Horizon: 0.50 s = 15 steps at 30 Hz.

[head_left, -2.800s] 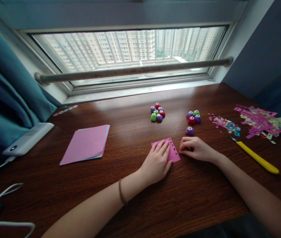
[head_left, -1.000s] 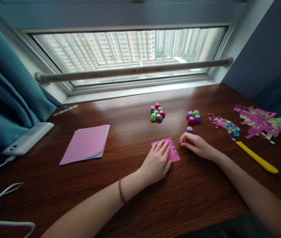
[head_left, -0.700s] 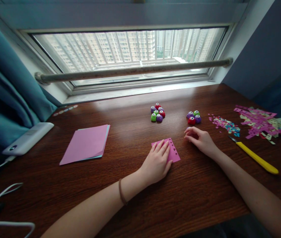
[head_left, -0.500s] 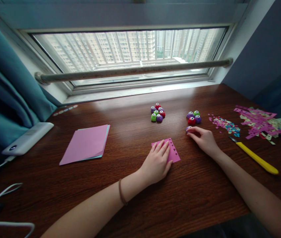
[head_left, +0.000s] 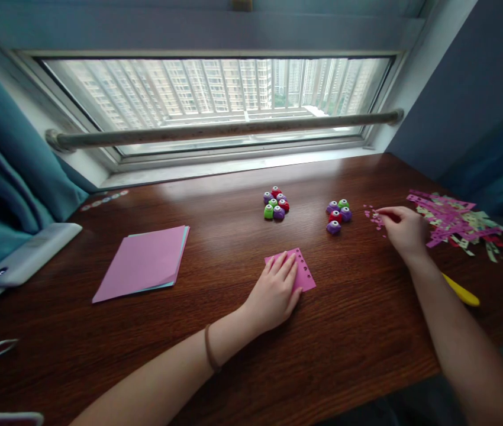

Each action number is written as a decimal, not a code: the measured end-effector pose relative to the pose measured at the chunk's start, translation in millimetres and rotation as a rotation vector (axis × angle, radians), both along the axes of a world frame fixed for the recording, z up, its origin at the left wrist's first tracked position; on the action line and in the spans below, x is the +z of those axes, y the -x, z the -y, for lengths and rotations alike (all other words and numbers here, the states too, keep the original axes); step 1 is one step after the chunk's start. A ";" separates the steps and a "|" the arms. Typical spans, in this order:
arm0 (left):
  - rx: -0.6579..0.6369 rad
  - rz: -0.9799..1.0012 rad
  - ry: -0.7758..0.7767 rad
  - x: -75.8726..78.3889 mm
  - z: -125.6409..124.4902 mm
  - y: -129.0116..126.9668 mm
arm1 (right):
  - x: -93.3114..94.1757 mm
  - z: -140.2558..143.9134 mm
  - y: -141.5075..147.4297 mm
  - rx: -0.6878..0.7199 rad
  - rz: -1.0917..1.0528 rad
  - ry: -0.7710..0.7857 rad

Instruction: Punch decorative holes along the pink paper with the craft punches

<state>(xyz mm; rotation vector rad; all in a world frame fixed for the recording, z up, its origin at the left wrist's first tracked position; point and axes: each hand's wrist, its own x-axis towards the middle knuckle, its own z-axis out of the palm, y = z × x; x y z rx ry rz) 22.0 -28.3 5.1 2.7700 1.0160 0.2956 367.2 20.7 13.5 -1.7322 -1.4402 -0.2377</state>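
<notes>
My left hand (head_left: pixel 273 293) lies flat with fingers stretched over a small pink sheet of paper (head_left: pixel 306 279), pressing it to the table. A row of small punched holes runs along the sheet's right side. Over the little heap of punched paper bits (head_left: pixel 373 215), my right hand (head_left: pixel 405 235) has thumb and fingers pinched together; whatever is between them is too small to make out. Left of it sits a group of small craft punches in purple, green and red, with a purple punch (head_left: pixel 334 227) at the near end. Another group of craft punches (head_left: pixel 279 213) stands farther left.
Cut paper strips (head_left: pixel 449 219) are piled at the far right. A yellow-handled tool (head_left: pixel 462 291) is partly hidden by my right forearm. On the left lie a stack of pink and blue paper (head_left: pixel 145 260) and a white power bank (head_left: pixel 34 251) with a cable.
My right hand has let go of the purple punch and moved right to the paper bits. My left hand stays on the pink sheet. The view has shifted slightly.
</notes>
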 end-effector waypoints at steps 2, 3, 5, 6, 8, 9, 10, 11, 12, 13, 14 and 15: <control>-0.002 -0.005 -0.009 -0.6 -0.3 -0.1 | 1.9 1.9 -18.2 -0.108 -0.016 0.008; -0.001 -0.007 -0.013 -1.0 -0.6 0.0 | 2.4 3.1 -25.2 -0.145 -0.024 0.016; 0.002 -0.006 -0.025 -1.8 -1.1 0.1 | 2.7 5.2 -35.3 -0.183 -0.051 0.025; 0.002 -0.004 -0.031 -2.2 -1.3 0.2 | 2.6 5.8 -38.5 -0.190 -0.062 0.025; -0.003 0.001 -0.039 -2.5 -1.7 0.3 | 2.2 6.1 -42.6 -0.184 -0.085 0.014; -0.006 0.002 -0.041 -2.4 -1.8 0.2 | 1.9 5.9 -44.1 -0.178 -0.098 0.004; -0.007 0.003 -0.042 -2.4 -1.9 0.2 | 1.6 5.5 -45.3 -0.172 -0.109 -0.004; -0.007 0.002 -0.042 -2.2 -2.0 0.1 | 1.2 5.1 -46.6 -0.167 -0.119 -0.012; -0.005 0.002 -0.042 -2.1 -1.9 0.0 | 0.7 4.7 -48.0 -0.160 -0.130 -0.016; -0.004 0.002 -0.043 -2.0 -1.9 -0.1 | 0.1 4.5 -49.5 -0.159 -0.138 -0.018; -0.004 0.003 -0.044 -2.1 -1.8 -0.2 | -0.6 4.4 -51.1 -0.162 -0.142 -0.012; -0.004 0.004 -0.046 -2.1 -1.7 -0.3 | -1.3 4.4 -52.6 -0.167 -0.144 -0.002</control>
